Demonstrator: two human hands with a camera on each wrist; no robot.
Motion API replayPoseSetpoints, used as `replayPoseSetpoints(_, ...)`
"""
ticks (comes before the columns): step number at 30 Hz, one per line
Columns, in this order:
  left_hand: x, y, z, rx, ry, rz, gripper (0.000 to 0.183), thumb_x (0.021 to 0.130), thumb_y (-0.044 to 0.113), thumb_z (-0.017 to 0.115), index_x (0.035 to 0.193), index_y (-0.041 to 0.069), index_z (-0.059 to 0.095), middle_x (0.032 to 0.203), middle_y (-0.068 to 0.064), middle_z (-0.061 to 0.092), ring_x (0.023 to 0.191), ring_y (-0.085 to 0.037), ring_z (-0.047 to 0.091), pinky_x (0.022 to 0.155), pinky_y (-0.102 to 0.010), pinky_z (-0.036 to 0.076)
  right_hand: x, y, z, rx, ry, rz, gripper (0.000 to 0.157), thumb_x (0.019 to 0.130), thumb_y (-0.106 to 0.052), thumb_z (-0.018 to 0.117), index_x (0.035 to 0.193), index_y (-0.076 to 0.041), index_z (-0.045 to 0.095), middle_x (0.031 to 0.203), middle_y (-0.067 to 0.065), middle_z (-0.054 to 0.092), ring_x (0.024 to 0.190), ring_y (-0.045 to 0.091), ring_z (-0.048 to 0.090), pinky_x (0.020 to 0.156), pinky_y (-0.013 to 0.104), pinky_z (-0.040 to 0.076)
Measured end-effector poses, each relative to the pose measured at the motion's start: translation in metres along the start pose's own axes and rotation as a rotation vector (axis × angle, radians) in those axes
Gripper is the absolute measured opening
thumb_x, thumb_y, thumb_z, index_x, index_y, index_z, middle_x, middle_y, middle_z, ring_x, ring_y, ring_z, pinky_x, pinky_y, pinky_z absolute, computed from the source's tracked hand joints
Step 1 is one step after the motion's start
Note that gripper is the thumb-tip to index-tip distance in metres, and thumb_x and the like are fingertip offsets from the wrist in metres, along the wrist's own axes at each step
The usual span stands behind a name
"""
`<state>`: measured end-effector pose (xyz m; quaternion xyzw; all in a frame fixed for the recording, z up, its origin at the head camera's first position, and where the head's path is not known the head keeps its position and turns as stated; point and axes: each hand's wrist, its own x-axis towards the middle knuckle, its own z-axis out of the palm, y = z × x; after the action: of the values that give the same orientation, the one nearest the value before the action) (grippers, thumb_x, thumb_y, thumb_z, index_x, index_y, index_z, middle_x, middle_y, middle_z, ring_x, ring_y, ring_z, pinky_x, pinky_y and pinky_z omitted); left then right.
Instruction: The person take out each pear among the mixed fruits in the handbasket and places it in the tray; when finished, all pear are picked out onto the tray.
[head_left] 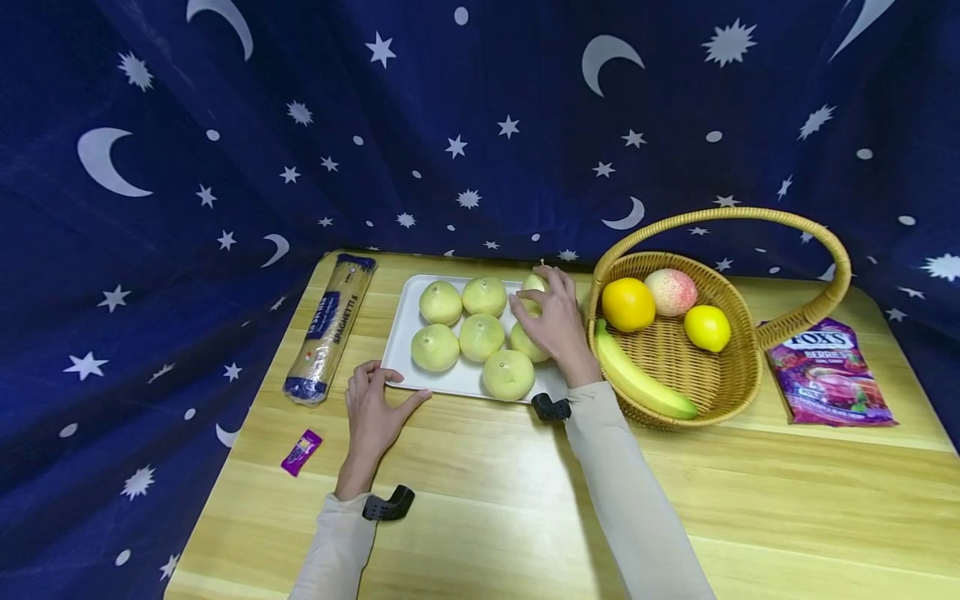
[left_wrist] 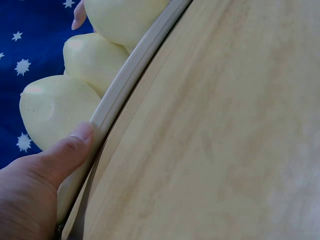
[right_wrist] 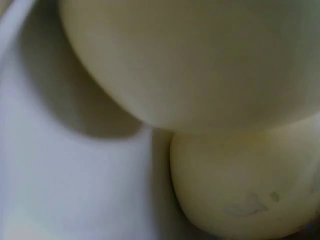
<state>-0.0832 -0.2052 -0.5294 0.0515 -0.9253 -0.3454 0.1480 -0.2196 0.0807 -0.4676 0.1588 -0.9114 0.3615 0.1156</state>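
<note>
A white tray (head_left: 442, 383) holds several pale yellow-green, round pears (head_left: 482, 337). With my left hand (head_left: 372, 417) I grip the tray's near left corner. In the left wrist view, its thumb (left_wrist: 70, 155) lies against the rim, beside a pear (left_wrist: 57, 107); the other fingers are hidden there. My right hand (head_left: 557, 325) reaches over the tray's right side. It holds a stemmed pear (head_left: 535, 283) at the back right between thumb and fingers. The right wrist view shows a pear (right_wrist: 200, 60) up close, touching another pear (right_wrist: 245, 185); no fingers show there.
At right stands a wicker basket (head_left: 738, 392) with a banana (head_left: 637, 375), orange (head_left: 628, 304), peach (head_left: 671, 292) and lemon (head_left: 707, 328). Beyond it lies a purple Fox's Berries bag (head_left: 832, 379). A spaghetti pack (head_left: 330, 329) and small purple packet (head_left: 302, 452) lie left.
</note>
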Motion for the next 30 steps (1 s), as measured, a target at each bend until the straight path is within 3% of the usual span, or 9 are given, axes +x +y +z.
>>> replayPoseSetpoints(12,0.001,0.0,0.0,-0.002,-0.014,-0.015,0.052,0.07,0.046,0.086,0.096,0.009,0.061,0.127,-0.02,0.046,0.112,-0.035,0.039,0.095,-0.048,0.029,-0.011,0.002,0.004,0.001,0.082,-0.007,0.041,0.094,-0.039,0.055,0.106,-0.005,0.076,0.155,0.017,0.035,0.137,0.038,0.03,0.109,0.054,0.031)
replayPoseSetpoints(19,0.001,0.001,-0.001,-0.007,-0.017,-0.022,0.052,0.07,0.046,0.087,0.096,0.009,0.061,0.127,-0.02,0.046,0.112,-0.036,0.039,0.096,-0.049,0.028,-0.012,0.004,0.006,0.003,0.126,-0.026,0.037,0.094,-0.033,0.056,0.107,-0.004,0.076,0.154,0.025,0.034,0.136,0.04,0.031,0.111,0.053,0.027)
replayPoseSetpoints(27,0.001,0.001,-0.001,-0.003,-0.018,-0.026,0.052,0.07,0.046,0.086,0.095,0.009,0.061,0.127,-0.02,0.046,0.112,-0.035,0.04,0.095,-0.048,0.028,-0.013,0.005,0.007,0.028,0.132,-0.029,0.033,0.094,-0.029,0.057,0.101,-0.003,0.077,0.152,0.021,0.038,0.145,0.046,0.021,0.118,0.054,0.016)
replayPoseSetpoints(30,0.001,0.001,-0.001,-0.002,-0.014,-0.018,0.052,0.069,0.046,0.087,0.095,0.009,0.061,0.126,-0.02,0.046,0.111,-0.035,0.04,0.094,-0.047,0.028,-0.014,0.005,0.006,0.04,0.125,-0.03,0.034,0.094,-0.029,0.057,0.101,-0.002,0.076,0.151,0.02,0.037,0.144,0.046,0.023,0.119,0.053,0.018)
